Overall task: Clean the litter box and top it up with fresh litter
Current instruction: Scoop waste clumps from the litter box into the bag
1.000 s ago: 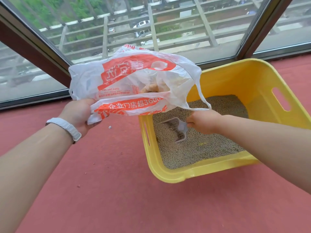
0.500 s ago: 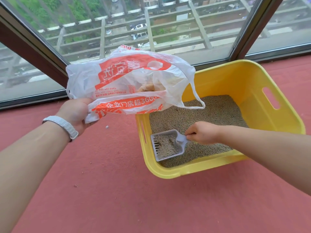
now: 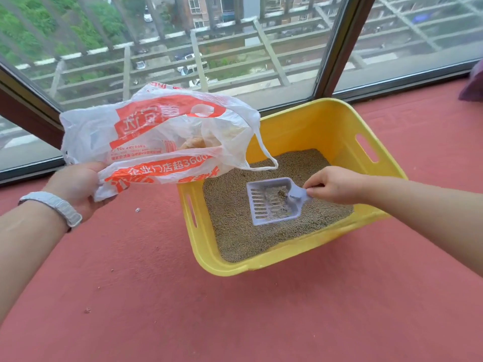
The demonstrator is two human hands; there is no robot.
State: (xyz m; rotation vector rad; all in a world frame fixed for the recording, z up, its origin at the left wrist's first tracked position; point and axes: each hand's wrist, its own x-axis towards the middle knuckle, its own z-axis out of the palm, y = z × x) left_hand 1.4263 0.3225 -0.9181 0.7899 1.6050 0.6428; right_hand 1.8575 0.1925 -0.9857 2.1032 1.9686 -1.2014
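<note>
A yellow plastic litter box (image 3: 326, 121) stands on the red floor, its bottom covered with tan litter (image 3: 235, 231). My right hand (image 3: 332, 185) pinches the handle of a pale lilac slotted scoop (image 3: 271, 201), held level just above the litter with a few grains and a small clump in it. My left hand (image 3: 75, 186) grips the bunched edge of a white and orange plastic bag (image 3: 156, 137), held in the air over the box's left rim. Something brownish shows through the bag. One bag handle hangs down over the litter.
Large window panes (image 3: 235, 48) with dark frames run along the far side, close behind the box. A few crumbs (image 3: 137, 210) lie on the red floor (image 3: 261, 322) left of the box. A purple object (image 3: 473, 84) sits at the far right edge.
The scoop has come up out of the litter and most grains have sifted through it. My right hand moved slightly right and up. The bag stays held in about the same spot.
</note>
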